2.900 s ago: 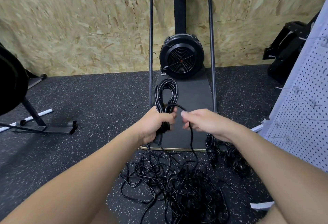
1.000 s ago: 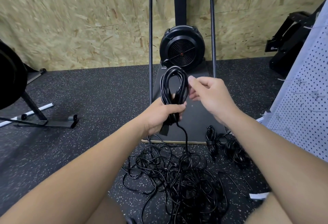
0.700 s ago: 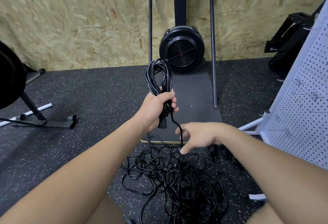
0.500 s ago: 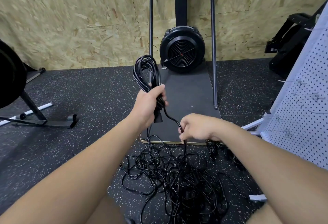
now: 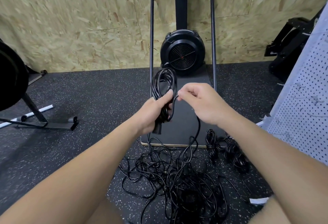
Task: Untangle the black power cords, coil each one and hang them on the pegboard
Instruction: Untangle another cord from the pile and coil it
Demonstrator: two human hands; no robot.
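The coil (image 5: 164, 83) of black cord is standing upright out of the left hand (image 5: 152, 113), its long loops running up and away from the wrist while the fingers are wrapping round its lower end. The right hand (image 5: 200, 102) is sitting just beside it, nearer the loose strand (image 5: 196, 135), pinching that strand right at the coil; from there it is trailing down into the tangled pile (image 5: 177, 176) on the floor. Bundled cords (image 5: 227, 150) are lying beside the pile, the pegboard (image 5: 301, 103) standing off right. The coil's top is blurring, and where the strand ends in the pile is impossible to trace.
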